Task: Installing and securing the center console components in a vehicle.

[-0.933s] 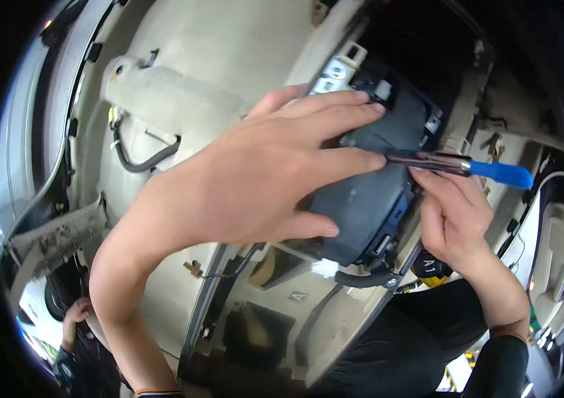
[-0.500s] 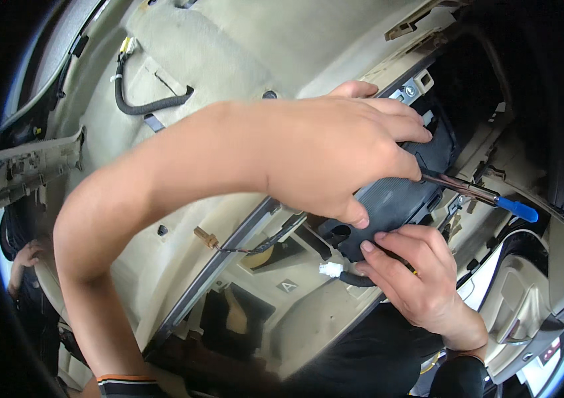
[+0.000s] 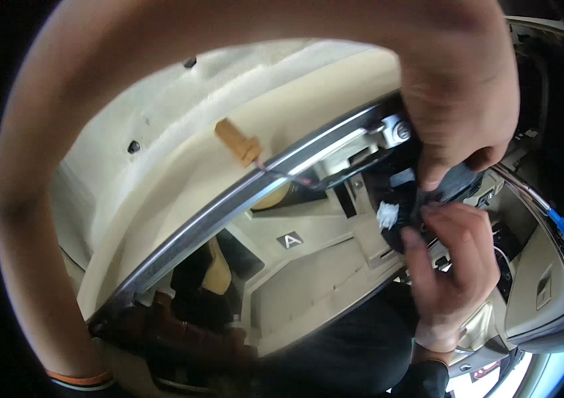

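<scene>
My left hand (image 3: 460, 106) reaches over from the upper left, its fingers curled onto a dark plastic part (image 3: 458, 182). Below it my right hand (image 3: 454, 262), slightly blurred, has bent fingers and thumb gripping the near edge of that part, beside a white connector (image 3: 387, 215). A screwdriver (image 3: 556, 220) with blue handle and metal shaft projects to the right of the part; its tip is hard to make out. A metal bracket with a bolt (image 3: 400, 131) sits just left of my left thumb. A tan connector (image 3: 237, 141) on thin wires hangs over a metal rail (image 3: 195, 233).
Pale vehicle lining (image 3: 132, 113) and cream trim surround the rail. A beige moulded panel with dark cutouts (image 3: 308, 292) lies below it. A beige door panel (image 3: 534, 285) stands at the right, and my dark-clothed leg (image 3: 335, 368) is at the bottom.
The view has shifted, bringing the rail and tan connector larger and higher. My left arm now arches along the top. My right hand moved from the part's far side down to its near end.
</scene>
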The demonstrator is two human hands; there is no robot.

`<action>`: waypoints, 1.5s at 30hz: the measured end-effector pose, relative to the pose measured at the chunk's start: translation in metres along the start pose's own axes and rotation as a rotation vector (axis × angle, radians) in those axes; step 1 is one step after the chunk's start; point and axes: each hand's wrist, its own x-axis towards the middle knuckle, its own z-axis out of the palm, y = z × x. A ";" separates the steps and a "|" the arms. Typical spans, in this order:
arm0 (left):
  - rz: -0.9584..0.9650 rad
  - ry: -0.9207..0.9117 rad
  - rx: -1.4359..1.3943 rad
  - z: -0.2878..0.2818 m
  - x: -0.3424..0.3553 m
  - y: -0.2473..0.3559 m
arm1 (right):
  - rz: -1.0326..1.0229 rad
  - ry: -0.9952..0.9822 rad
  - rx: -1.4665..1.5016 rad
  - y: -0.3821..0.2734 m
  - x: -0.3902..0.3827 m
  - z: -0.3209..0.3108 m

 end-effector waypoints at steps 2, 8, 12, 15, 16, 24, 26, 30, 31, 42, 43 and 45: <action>-0.080 -0.025 -0.034 0.003 -0.015 0.002 | 0.088 -0.021 0.172 -0.006 0.002 -0.006; -0.039 -0.015 -0.142 -0.011 -0.008 0.044 | 0.448 -0.074 0.438 0.003 0.006 -0.018; -0.082 -0.063 -0.160 -0.007 -0.018 0.027 | 0.609 -0.105 0.579 0.005 0.009 -0.022; -0.091 -0.103 -0.212 -0.009 -0.024 0.010 | 0.737 -0.102 0.572 0.000 0.009 -0.021; -0.082 -0.113 -0.237 -0.009 -0.021 0.011 | 0.744 -0.085 0.578 0.001 0.010 -0.019; -0.027 -0.227 -0.315 -0.026 -0.008 0.022 | 0.720 -0.124 0.647 0.003 0.017 -0.013; 0.006 -0.263 -0.323 -0.028 0.002 0.027 | 0.739 -0.117 0.658 0.003 0.019 -0.012; 0.037 -0.343 -0.298 -0.047 0.011 0.020 | 0.643 -0.077 0.478 -0.013 0.006 -0.012; 0.048 -0.362 -0.270 -0.057 0.017 0.024 | 0.502 -0.124 0.389 -0.016 -0.003 -0.012; -0.074 -0.115 0.002 0.001 -0.001 0.031 | -0.014 0.002 0.176 -0.022 -0.039 0.010; -0.127 -0.149 -0.025 0.000 0.003 0.031 | -0.042 -0.010 0.217 -0.015 -0.040 0.009; -0.138 -0.189 -0.013 -0.001 0.007 0.034 | -0.025 0.055 0.267 0.002 -0.042 0.004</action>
